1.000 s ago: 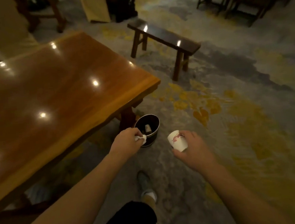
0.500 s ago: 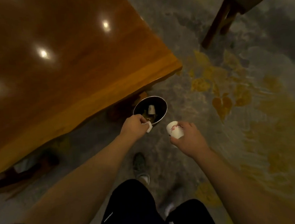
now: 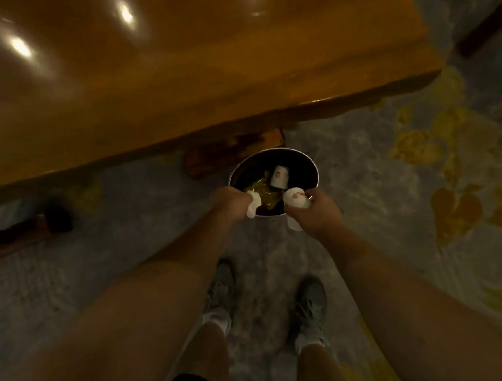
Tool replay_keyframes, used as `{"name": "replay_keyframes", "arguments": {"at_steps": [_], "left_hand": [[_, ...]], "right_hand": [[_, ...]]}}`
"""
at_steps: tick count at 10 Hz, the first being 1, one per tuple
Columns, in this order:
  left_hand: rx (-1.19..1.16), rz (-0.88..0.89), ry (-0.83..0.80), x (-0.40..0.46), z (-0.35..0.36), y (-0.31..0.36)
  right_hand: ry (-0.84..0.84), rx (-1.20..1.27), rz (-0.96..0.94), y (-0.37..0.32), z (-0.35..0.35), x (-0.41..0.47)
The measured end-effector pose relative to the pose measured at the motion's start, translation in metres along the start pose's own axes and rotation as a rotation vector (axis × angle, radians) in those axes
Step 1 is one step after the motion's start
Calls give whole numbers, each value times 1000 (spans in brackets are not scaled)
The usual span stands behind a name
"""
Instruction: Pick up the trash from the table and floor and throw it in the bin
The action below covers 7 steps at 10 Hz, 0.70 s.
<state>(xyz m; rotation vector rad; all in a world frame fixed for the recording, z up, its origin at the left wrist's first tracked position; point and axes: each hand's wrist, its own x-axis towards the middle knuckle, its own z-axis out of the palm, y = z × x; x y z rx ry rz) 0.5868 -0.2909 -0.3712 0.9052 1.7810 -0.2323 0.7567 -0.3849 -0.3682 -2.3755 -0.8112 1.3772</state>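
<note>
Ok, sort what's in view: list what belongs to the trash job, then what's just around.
Part of the job:
- bin on the floor
- crumpled tissue in the left hand
- paper cup in the right hand
- cup and yellow wrapper already inside the bin

Just around:
- wooden table
- patterned floor
- grey shoes
</note>
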Motion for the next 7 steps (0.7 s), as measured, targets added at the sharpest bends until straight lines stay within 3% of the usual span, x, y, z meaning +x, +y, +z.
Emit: {"name": "replay_keyframes", "arguments": {"at_steps": [2,3,5,7], "left_hand": [[-176,-122,0,61,25,4],[-272,-112,-109,68,28,5],[29,75,-46,41,23,9],[55,231,53,-39,-16,15]], "right_hand": [[-65,-4,46,12,14,67],[-78,8,48,13,19,78],[-86,-3,-11,8,14,54],[-104,-166,-180,-14,-28,-18]]}}
